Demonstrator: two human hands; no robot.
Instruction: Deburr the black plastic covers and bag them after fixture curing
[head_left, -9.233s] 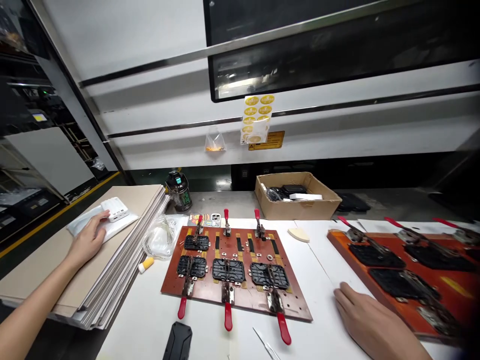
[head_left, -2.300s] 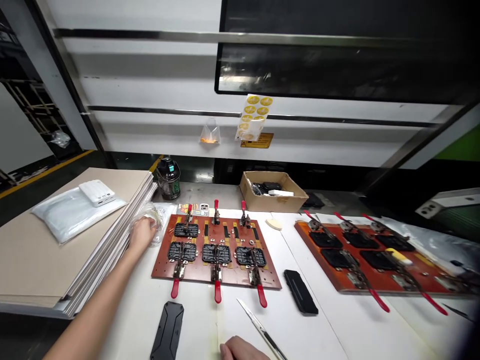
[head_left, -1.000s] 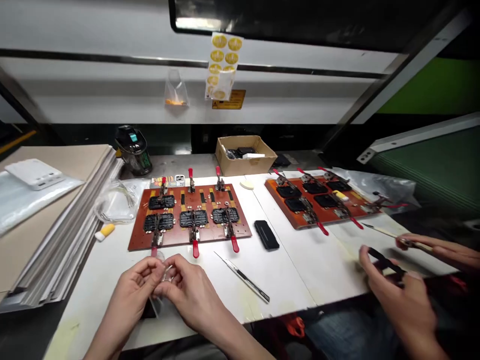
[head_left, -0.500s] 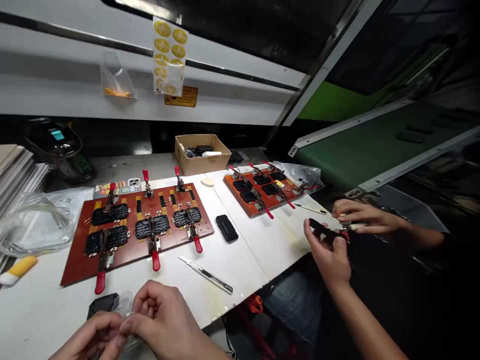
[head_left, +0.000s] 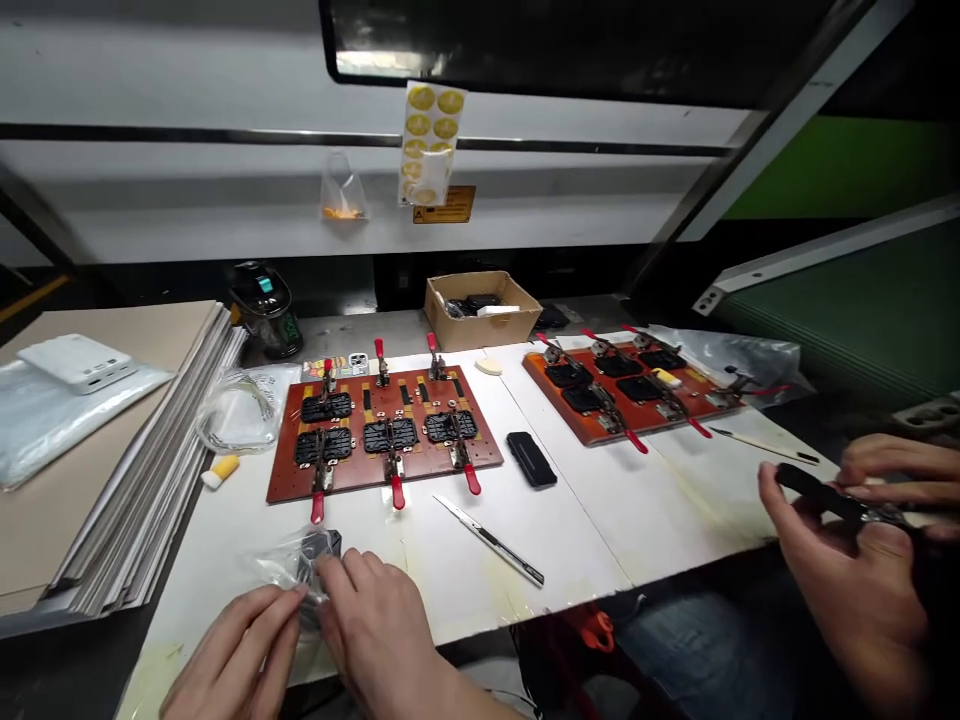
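My left hand (head_left: pixel 238 655) and my right hand (head_left: pixel 369 620) meet at the near table edge, fingers pinched on a small clear plastic bag (head_left: pixel 289 565). The bag lies over a black part (head_left: pixel 324 547) on the white table. Just beyond stands a brown clamp board (head_left: pixel 384 438) with red-handled clamps and several black parts fixed on it. A utility knife (head_left: pixel 491 538) lies to the right of my hands, and a loose black part (head_left: pixel 531 458) rests beside the board.
A co-worker's hands (head_left: pixel 855 545) at the right hold a dark part. A second clamp board (head_left: pixel 626 390), a cardboard box (head_left: pixel 482 308), a stack of cardboard sheets (head_left: pixel 112 470), a clear bag of wire (head_left: pixel 238 410) and a yellow-capped tube (head_left: pixel 220 471) are around.
My left hand fetched a clear bag from the left pile, and both hands now pinch it down on the table over the black part. The view swung right, then back.
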